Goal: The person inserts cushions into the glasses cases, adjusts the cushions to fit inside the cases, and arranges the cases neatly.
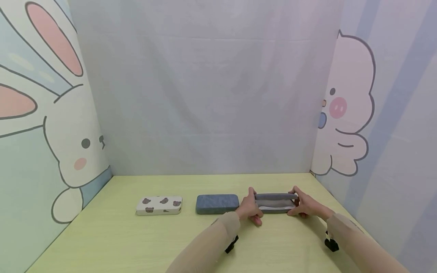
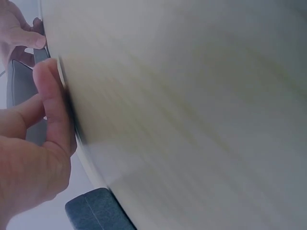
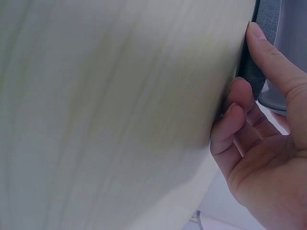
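Observation:
A grey glasses case (image 1: 274, 204) lies on the table at the right, its lid part-way up so the pale inside shows. My left hand (image 1: 250, 207) grips its left end, thumb at the front and fingers at the back. At the other end, my right hand (image 1: 304, 205) holds the case in the same way. The right wrist view shows the right thumb against the case's grey cloth-like side (image 3: 269, 21), with other fingers curled low by the tabletop. Just left of my left hand sits a closed blue glasses case (image 1: 217, 204).
Further left on the pale yellow-green table (image 1: 136, 242) lies a white case with brown bear prints (image 1: 159, 205). A grey-white curtain (image 1: 211, 94) hangs behind the table. Walls with cartoon figures stand at both sides, the right one (image 1: 392, 170) near my right arm.

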The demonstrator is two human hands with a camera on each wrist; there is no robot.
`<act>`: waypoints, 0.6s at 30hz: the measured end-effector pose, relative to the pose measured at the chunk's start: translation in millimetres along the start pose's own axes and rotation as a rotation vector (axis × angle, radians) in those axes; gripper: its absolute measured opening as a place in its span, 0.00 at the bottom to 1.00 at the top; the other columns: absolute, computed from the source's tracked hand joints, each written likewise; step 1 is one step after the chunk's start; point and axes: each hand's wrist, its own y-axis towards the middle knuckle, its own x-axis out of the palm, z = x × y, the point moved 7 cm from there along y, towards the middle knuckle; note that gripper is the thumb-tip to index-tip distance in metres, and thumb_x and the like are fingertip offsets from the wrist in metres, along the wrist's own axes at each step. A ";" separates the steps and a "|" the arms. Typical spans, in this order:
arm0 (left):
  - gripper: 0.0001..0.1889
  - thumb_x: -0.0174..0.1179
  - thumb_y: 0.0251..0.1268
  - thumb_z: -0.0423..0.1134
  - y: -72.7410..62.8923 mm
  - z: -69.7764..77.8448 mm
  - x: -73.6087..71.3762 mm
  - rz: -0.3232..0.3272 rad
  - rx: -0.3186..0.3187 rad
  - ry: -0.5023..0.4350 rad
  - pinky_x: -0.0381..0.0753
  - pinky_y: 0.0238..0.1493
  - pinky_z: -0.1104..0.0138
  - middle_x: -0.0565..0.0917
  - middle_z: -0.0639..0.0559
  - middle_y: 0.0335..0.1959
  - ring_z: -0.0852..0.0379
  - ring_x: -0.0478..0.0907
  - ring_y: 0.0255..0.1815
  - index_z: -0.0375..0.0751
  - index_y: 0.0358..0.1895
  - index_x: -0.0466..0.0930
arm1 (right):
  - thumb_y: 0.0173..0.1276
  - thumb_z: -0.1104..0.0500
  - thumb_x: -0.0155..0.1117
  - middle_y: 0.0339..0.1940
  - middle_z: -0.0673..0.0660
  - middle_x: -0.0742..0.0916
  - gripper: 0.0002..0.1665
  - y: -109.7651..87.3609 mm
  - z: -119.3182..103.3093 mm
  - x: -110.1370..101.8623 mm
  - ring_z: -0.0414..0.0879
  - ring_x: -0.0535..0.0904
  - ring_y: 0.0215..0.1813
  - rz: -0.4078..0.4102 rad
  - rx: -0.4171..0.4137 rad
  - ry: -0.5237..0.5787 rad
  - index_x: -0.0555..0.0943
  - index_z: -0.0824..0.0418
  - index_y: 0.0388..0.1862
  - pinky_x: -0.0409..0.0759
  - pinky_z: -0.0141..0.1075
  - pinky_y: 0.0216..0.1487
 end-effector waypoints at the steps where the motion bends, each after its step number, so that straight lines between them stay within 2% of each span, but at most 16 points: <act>1: 0.35 0.64 0.49 0.16 0.0 0.0 0.0 -0.002 -0.003 -0.001 0.84 0.17 0.59 0.82 0.31 0.25 0.46 0.80 0.12 0.44 0.56 0.56 | 0.53 0.57 0.77 0.27 0.56 0.72 0.44 0.1 0.0 -0.2 0.42 0.68 0.17 0.001 -0.002 -0.001 0.57 0.66 0.57 0.70 0.29 0.14; 5: 0.34 0.63 0.50 0.16 -0.3 0.8 -0.2 -0.007 -0.002 -0.003 0.85 0.18 0.59 0.81 0.33 0.24 0.47 0.80 0.12 0.43 0.55 0.56 | 0.54 0.57 0.76 0.26 0.56 0.74 0.43 -0.5 0.1 -0.2 0.42 0.69 0.16 -0.009 -0.010 0.000 0.58 0.67 0.57 0.70 0.30 0.13; 11: 0.33 0.60 0.51 0.14 0.8 1.2 -1.1 -0.017 -0.006 -0.004 0.85 0.18 0.59 0.77 0.36 0.27 0.40 0.83 0.17 0.40 0.56 0.57 | 0.59 0.56 0.73 0.25 0.56 0.79 0.36 -0.6 0.9 0.4 0.41 0.70 0.16 -0.021 -0.021 -0.037 0.60 0.66 0.55 0.72 0.32 0.15; 15: 0.32 0.60 0.50 0.14 1.3 0.9 -1.0 -0.024 0.000 -0.001 0.85 0.19 0.58 0.75 0.36 0.29 0.36 0.84 0.21 0.39 0.56 0.57 | 0.60 0.56 0.72 0.25 0.56 0.79 0.36 -1.0 -1.1 0.6 0.42 0.70 0.17 -0.020 -0.038 -0.059 0.60 0.67 0.55 0.71 0.32 0.15; 18: 0.32 0.60 0.50 0.14 1.1 0.4 -0.8 -0.027 -0.001 -0.001 0.85 0.19 0.57 0.75 0.37 0.28 0.37 0.83 0.19 0.39 0.56 0.57 | 0.60 0.55 0.72 0.24 0.55 0.78 0.36 -1.9 -2.2 0.5 0.43 0.71 0.17 -0.023 -0.026 -0.065 0.60 0.66 0.56 0.72 0.32 0.16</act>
